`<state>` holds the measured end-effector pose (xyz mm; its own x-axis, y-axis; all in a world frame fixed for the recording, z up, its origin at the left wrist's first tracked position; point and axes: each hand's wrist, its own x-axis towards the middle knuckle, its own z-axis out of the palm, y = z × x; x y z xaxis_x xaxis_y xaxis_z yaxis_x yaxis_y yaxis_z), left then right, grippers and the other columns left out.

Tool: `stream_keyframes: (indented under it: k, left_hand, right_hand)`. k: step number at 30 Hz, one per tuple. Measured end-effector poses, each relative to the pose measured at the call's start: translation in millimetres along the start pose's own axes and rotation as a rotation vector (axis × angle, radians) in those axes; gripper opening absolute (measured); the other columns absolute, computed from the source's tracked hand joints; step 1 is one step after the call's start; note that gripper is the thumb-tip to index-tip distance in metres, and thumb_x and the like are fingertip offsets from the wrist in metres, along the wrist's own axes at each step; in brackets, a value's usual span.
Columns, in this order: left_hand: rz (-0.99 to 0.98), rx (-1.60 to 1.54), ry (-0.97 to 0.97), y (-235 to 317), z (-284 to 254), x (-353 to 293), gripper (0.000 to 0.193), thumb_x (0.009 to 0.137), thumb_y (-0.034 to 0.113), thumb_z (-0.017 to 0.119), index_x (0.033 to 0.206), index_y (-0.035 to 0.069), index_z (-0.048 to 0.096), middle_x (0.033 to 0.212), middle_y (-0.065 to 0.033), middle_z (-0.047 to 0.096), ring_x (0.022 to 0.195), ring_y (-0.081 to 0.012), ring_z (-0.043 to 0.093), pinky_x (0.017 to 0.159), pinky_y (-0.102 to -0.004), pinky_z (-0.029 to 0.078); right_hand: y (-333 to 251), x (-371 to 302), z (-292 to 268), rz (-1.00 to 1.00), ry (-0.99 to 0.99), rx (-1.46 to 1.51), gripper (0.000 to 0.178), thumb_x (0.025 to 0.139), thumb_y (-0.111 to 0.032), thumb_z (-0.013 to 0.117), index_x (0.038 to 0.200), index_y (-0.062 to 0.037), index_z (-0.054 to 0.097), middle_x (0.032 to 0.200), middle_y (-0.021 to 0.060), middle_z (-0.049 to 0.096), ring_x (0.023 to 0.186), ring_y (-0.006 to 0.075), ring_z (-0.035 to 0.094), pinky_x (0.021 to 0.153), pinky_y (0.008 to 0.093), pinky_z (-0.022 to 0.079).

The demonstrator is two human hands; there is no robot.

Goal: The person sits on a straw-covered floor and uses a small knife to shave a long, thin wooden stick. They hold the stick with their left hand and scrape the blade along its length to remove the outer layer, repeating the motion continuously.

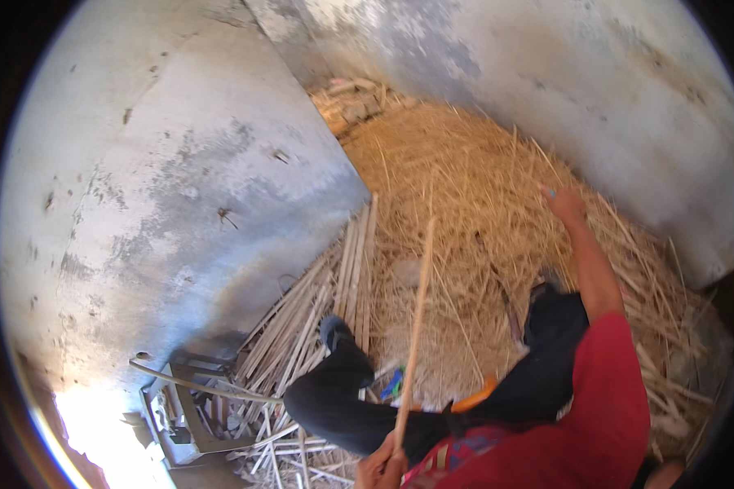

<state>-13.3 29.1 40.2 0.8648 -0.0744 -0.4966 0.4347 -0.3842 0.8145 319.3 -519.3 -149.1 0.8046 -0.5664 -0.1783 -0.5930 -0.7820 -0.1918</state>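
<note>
- one long pale stick (418, 326) rises from the left hand (381, 464), on the near side of the straw pile (448, 155), its upper end pointing toward the straw.
- the left fingers are curled around the stick close to its lower end, probably because that leaves nearly all its length free.
- the right hand (567, 204) is stretched out to the right part of the straw pile; one finger seems to reach forward, but i cannot tell how the others stand, or whether they touch straw. the long reach perhaps comes from the body sitting or squatting back from the pile.
- both knees are bent, legs apart on the near side of the pile, which likely gives the stick room between them.
- many wooden strips (302, 310) lie left of the straw pile, roughly side by side, maybe to keep them together.
- a metal frame (179, 416) stands beyond those strips, farther left of the pile.
</note>
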Motion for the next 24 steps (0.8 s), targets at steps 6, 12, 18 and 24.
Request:
stream_keyframes:
  k: [6, 12, 18, 24]
  left_hand:
    - [0.028, -0.446, -0.025, 2.5, 18.1, 56.2, 0.040, 0.100, 0.008, 0.042, 0.138, -0.003, 0.043, 0.069, -0.0009, 0.051, 0.041, -0.0035, 0.039, 0.042, -0.0186, 0.036]
    - [0.143, -0.757, -0.104, 14.0, 35.2, 88.5, 0.042, 0.100, 0.010, 0.043, 0.141, 0.000, 0.040, 0.067, -0.0028, 0.050, 0.038, -0.0042, 0.038, 0.039, -0.0181, 0.035]
    - [0.172, -0.675, -0.090, 20.4, 40.0, 88.0, 0.041, 0.101, 0.011, 0.044, 0.141, 0.001, 0.040, 0.069, -0.0035, 0.052, 0.039, -0.0039, 0.039, 0.039, -0.0175, 0.035]
    - [0.244, -0.529, -0.227, 56.5, 55.0, 63.7, 0.040, 0.100, 0.011, 0.043, 0.137, -0.004, 0.044, 0.066, -0.0068, 0.056, 0.039, -0.0045, 0.040, 0.038, -0.0170, 0.033]
  right_hand:
    - [-151.4, -148.0, -36.1, -0.592, -0.041, 0.183, 0.075, 0.086, -0.074, 0.038, 0.077, -0.0056, 0.067, 0.058, 0.0101, 0.057, 0.055, 0.0239, 0.058, 0.053, 0.0413, 0.045]
    - [-167.1, -264.3, -39.8, -1.213, 0.112, 0.367, 0.059, 0.080, -0.071, 0.054, 0.069, -0.0142, 0.067, 0.050, 0.0044, 0.055, 0.044, 0.0215, 0.056, 0.043, 0.0358, 0.042]
    - [-171.5, -248.8, -29.5, -1.014, 0.141, 0.351, 0.065, 0.078, -0.074, 0.054, 0.056, -0.0130, 0.058, 0.047, 0.0038, 0.051, 0.043, 0.0218, 0.056, 0.042, 0.0356, 0.043]
    - [-173.1, -276.0, -11.9, -1.255, 0.151, 0.337, 0.066, 0.081, -0.072, 0.050, 0.058, -0.0120, 0.060, 0.046, 0.0046, 0.051, 0.044, 0.0211, 0.056, 0.044, 0.0353, 0.046]
